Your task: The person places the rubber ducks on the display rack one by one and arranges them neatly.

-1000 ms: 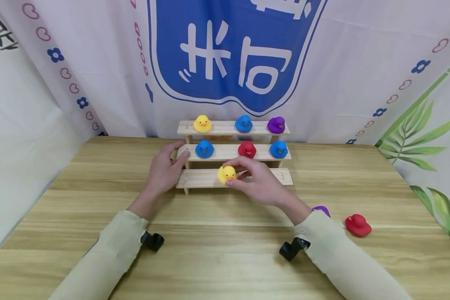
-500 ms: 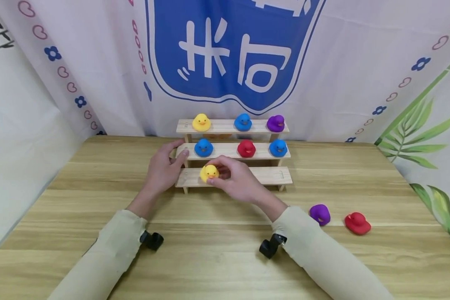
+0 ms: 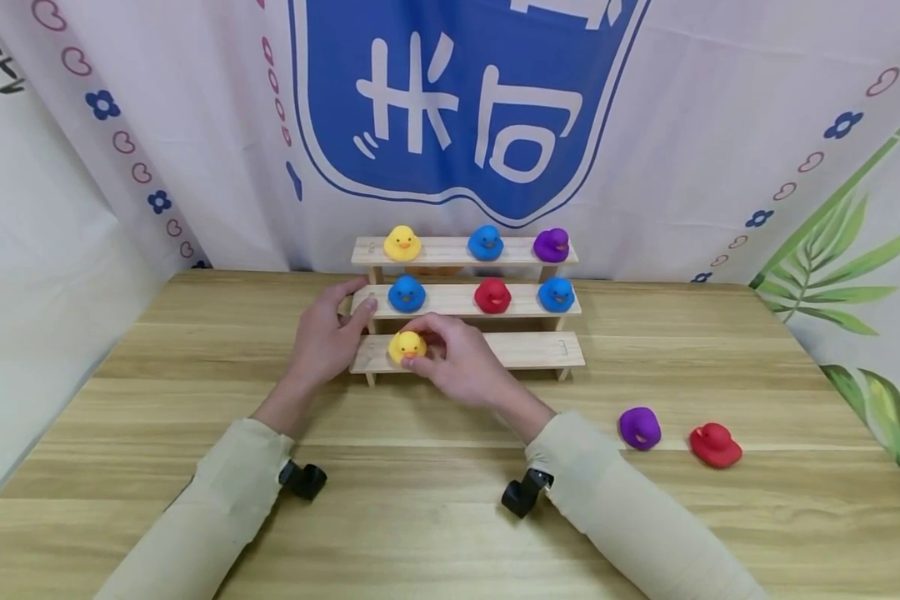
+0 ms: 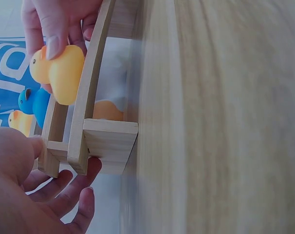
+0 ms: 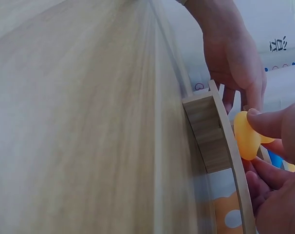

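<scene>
My right hand (image 3: 461, 360) pinches a yellow rubber duck (image 3: 407, 347) between thumb and fingers, at the left part of the lowest step of a three-step wooden stand (image 3: 532, 350). In the left wrist view, this duck (image 4: 67, 73) sits right against the step's top; whether it bears its weight there is unclear. My left hand (image 3: 328, 335) holds the stand's left end, thumb on the middle step and fingers round the side. On the middle step are a blue duck (image 3: 407, 294), a red duck (image 3: 492, 296) and another blue duck (image 3: 556, 295).
The top step carries a yellow duck (image 3: 402, 243), a blue duck (image 3: 486, 243) and a purple duck (image 3: 551, 246). A purple duck (image 3: 640, 428) and a red duck (image 3: 715, 445) lie on the wooden table (image 3: 420, 517), front right. A printed curtain (image 3: 690, 167) hangs behind.
My right hand has carried the yellow duck leftward along the lowest step, from near its middle to its left part. The purple duck on the table is now uncovered. My left hand stays put.
</scene>
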`<state>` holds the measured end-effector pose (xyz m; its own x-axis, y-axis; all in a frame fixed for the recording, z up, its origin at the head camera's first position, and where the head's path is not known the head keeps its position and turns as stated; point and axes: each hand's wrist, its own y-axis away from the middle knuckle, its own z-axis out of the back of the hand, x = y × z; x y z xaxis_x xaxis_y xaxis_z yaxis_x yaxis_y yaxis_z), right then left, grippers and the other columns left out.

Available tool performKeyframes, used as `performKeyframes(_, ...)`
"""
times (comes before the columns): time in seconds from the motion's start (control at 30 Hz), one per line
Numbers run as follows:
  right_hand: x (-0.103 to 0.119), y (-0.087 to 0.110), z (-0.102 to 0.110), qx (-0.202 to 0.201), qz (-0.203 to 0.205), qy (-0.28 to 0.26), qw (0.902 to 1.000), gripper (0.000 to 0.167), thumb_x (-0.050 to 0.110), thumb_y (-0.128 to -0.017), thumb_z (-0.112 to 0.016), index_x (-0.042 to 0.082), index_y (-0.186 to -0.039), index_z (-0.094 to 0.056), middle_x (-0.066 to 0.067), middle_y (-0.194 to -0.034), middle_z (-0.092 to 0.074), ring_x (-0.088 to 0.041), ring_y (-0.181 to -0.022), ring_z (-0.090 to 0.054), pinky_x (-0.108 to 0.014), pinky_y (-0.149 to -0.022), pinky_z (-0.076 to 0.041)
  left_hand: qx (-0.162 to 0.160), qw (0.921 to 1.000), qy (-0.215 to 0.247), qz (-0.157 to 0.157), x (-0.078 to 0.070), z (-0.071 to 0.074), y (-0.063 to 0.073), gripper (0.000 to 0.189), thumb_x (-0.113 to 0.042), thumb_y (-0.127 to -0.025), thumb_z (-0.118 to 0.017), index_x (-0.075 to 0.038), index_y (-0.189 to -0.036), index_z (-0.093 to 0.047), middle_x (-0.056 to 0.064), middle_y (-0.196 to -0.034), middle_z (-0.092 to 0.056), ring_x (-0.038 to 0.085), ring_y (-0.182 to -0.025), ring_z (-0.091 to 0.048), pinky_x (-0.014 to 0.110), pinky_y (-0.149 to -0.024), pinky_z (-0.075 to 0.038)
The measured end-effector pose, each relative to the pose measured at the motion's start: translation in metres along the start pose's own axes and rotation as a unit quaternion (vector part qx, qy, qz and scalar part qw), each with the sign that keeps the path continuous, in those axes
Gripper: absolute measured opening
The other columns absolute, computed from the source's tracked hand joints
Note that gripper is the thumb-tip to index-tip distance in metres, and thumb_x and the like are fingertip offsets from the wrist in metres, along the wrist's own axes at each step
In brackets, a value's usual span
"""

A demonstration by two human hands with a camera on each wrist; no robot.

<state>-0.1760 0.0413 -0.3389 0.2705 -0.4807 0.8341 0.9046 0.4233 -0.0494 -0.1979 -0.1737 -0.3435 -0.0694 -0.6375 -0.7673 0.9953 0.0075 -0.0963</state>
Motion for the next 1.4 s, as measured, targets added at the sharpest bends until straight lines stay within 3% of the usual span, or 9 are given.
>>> performKeyframes(0.27, -0.001, 0.001, -0.002, -0.004, 0.011, 0.030, 0.9995, 0.035, 0.020, -0.097, -0.079, 0.016, -0.131, -0.070, -0.001, -0.133, -0.068, -0.020, -0.126, -0.060, -0.041, -0.114, -0.051, -0.005, 0.9999, 0.006, -0.011, 0.001, 0.001, 0.001, 0.054, -0.038, -0.112, -0.053, -0.014, -0.161, -0.047, 0.017, -0.162, -0.047, 0.026, -0.087, -0.071, 0.027, -0.071, -0.055)
performKeyframes(0.47, -0.003, 0.010, 0.006, -0.007, -0.005, 0.031, 0.9995, 0.044, 0.022, -0.095, -0.082, 0.020, -0.137, -0.067, 0.002, -0.137, -0.068, -0.019, -0.129, -0.062, -0.042, -0.109, -0.053, -0.007, 0.9998, 0.008, -0.018, 0.004, -0.001, 0.001, 0.054, -0.037, -0.112, -0.054, -0.014, -0.160, -0.047, 0.018, -0.161, -0.048, 0.025, -0.083, -0.071, 0.029, -0.068, -0.055)
performKeyframes(0.7, -0.007, 0.029, 0.028, -0.011, -0.003, 0.029, 0.9995, 0.048, 0.022, -0.094, -0.083, 0.018, -0.139, -0.066, 0.002, -0.138, -0.068, -0.020, -0.126, -0.063, -0.042, -0.103, -0.057, -0.007, 0.9998, 0.010, -0.016, 0.003, 0.000, 0.001, 0.054, -0.036, -0.112, -0.054, -0.013, -0.160, -0.047, 0.017, -0.163, -0.047, 0.025, -0.082, -0.071, 0.030, -0.068, -0.056)
performKeyframes(0.93, -0.018, 0.052, 0.053, -0.028, 0.018, -0.003, 0.9994, 0.041, 0.019, -0.094, -0.082, 0.017, -0.133, -0.069, -0.003, -0.129, -0.073, -0.020, -0.117, -0.070, -0.040, -0.095, -0.060, -0.006, 0.9999, 0.007, -0.011, 0.003, 0.000, 0.001, 0.055, -0.037, -0.112, -0.053, -0.014, -0.161, -0.046, 0.017, -0.163, -0.046, 0.025, -0.084, -0.070, 0.031, -0.071, -0.055)
performKeyframes(1.17, -0.034, 0.078, 0.080, -0.047, 0.047, 0.019, 0.9976, 0.039, 0.017, -0.094, -0.083, 0.016, -0.130, -0.069, -0.006, -0.126, -0.074, -0.021, -0.112, -0.072, -0.031, -0.090, -0.061, -0.006, 0.9999, 0.002, -0.009, 0.000, -0.002, 0.001, 0.055, -0.038, -0.112, -0.052, -0.013, -0.161, -0.046, 0.018, -0.163, -0.046, 0.027, -0.088, -0.066, 0.031, -0.074, -0.054)
performKeyframes(1.4, -0.050, 0.100, 0.100, -0.066, 0.045, 0.047, 0.9957, 0.040, 0.018, -0.094, -0.083, 0.015, -0.132, -0.069, -0.003, -0.126, -0.074, -0.025, -0.113, -0.072, -0.027, -0.086, -0.060, -0.006, 1.0000, 0.000, -0.005, -0.001, -0.001, 0.001, 0.055, -0.038, -0.112, -0.052, -0.014, -0.161, -0.046, 0.017, -0.163, -0.046, 0.027, -0.088, -0.065, 0.031, -0.074, -0.053)
